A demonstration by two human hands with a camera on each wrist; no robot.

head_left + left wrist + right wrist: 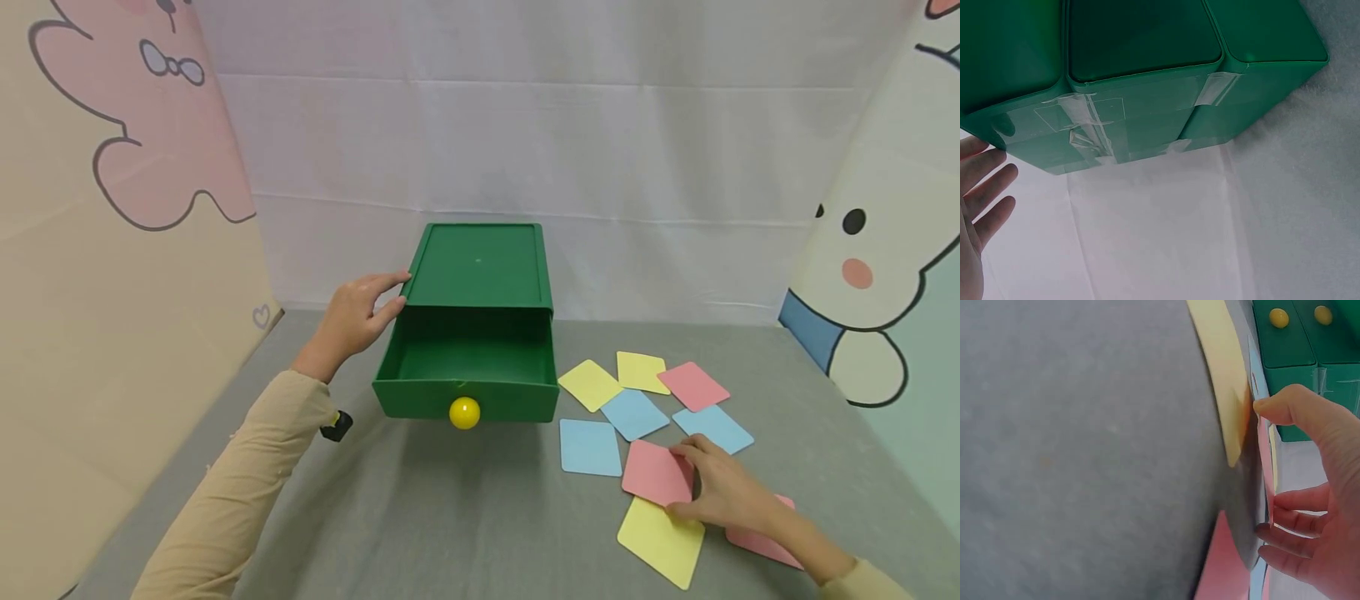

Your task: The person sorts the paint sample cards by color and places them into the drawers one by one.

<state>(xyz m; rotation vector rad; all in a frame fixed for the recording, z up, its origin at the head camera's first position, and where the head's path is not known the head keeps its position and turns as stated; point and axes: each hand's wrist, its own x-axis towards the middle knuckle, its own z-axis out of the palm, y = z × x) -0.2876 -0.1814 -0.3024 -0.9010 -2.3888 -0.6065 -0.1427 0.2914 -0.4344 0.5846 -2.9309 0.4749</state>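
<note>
A green drawer box (480, 267) stands with its top drawer (465, 400) pulled out, a yellow ball knob (465, 413) on the front. My left hand (352, 312) rests its fingertips against the box's upper left edge, fingers loosely extended. On the right, my right hand (723, 487) holds a pink square card (656, 473) between thumb and fingers at opposite edges. That pink card (1265, 456) appears nearly edge-on in the right wrist view. Below it in the head view lies a yellow card (663, 546), partly overlapped. Another pink card (765, 537) lies under my right forearm.
More cards lie right of the box: blue ones (590, 447), yellow ones (590, 385) and a pink one (693, 386). Clear tape (1091, 128) joins the stacked green drawer units. White cloth (525, 150) hangs behind, with printed cloth (885, 275) at the sides.
</note>
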